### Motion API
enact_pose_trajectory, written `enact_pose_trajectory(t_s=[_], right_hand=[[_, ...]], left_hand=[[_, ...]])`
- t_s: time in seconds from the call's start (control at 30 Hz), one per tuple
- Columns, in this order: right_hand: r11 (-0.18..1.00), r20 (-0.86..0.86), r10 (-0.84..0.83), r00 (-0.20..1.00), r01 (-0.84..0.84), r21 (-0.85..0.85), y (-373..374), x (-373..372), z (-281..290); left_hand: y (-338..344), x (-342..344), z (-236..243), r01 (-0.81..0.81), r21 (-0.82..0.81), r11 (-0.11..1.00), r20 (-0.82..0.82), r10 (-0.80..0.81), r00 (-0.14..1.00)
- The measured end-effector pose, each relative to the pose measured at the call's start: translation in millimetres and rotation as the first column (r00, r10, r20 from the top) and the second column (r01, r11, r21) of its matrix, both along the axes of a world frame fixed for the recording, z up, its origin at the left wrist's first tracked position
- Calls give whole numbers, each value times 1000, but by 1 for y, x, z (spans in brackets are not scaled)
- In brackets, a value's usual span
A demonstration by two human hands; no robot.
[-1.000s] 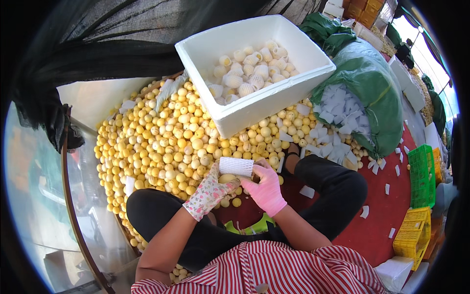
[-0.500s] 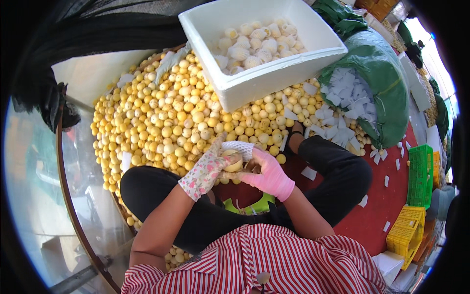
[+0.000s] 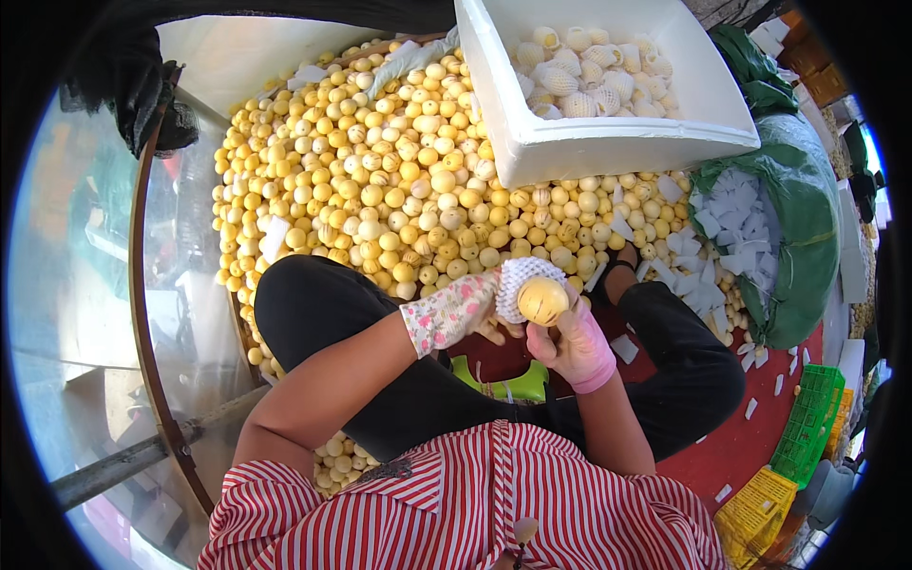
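A round yellow fruit (image 3: 543,301) with brown streaks, like a pepino melon, sits partly inside a white foam net sleeve (image 3: 514,283). Its bare end bulges out of the mesh toward me. My left hand (image 3: 463,309), in a white glove with a pink flower print, grips the netted side, its fingertips partly hidden behind the sleeve. On the bare side, my right hand (image 3: 578,349) in a pink glove closes thumb and fingers on the fruit. Both hands hold it over my crossed legs.
Loose yellow fruits (image 3: 380,199) form a big heap ahead. A white foam box (image 3: 627,142) of netted fruit stands on it. Right of that, a green sack (image 3: 807,228) spills white foam pieces. Green (image 3: 807,425) and yellow crates (image 3: 757,513) stand on the right.
The fruit and net have moved right and up in the view and turned, so the fruit's bare end now shows beside my right hand. The view has shifted, with the box farther right.
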State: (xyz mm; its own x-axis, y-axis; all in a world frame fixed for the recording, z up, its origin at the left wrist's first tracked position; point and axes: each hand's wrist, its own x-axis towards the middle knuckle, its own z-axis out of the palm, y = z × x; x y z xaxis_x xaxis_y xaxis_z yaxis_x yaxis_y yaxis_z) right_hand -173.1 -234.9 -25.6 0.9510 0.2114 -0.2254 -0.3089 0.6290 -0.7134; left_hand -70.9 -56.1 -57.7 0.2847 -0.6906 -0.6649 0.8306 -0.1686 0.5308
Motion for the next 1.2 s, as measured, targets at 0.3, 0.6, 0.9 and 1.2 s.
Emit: enact_pose_trajectory(t_s=[0.3, 0.6, 0.9, 1.2], right_hand=[[974, -121, -183, 976, 162, -159, 7, 13, 15], [735, 127, -430, 894, 429, -525, -2, 67, -9], [842, 179, -531, 828, 540, 0, -132, 169, 63], [430, 423, -530, 735, 663, -613, -138, 212, 63]], left_hand=[[0, -11, 42, -242, 28, 970, 661, 163, 732], [-16, -20, 72, -167, 144, 975, 876, -47, 481], [-16, 5, 79, -169, 127, 977, 622, 54, 781], [-23, 16, 66, -149, 257, 955, 727, -89, 680]])
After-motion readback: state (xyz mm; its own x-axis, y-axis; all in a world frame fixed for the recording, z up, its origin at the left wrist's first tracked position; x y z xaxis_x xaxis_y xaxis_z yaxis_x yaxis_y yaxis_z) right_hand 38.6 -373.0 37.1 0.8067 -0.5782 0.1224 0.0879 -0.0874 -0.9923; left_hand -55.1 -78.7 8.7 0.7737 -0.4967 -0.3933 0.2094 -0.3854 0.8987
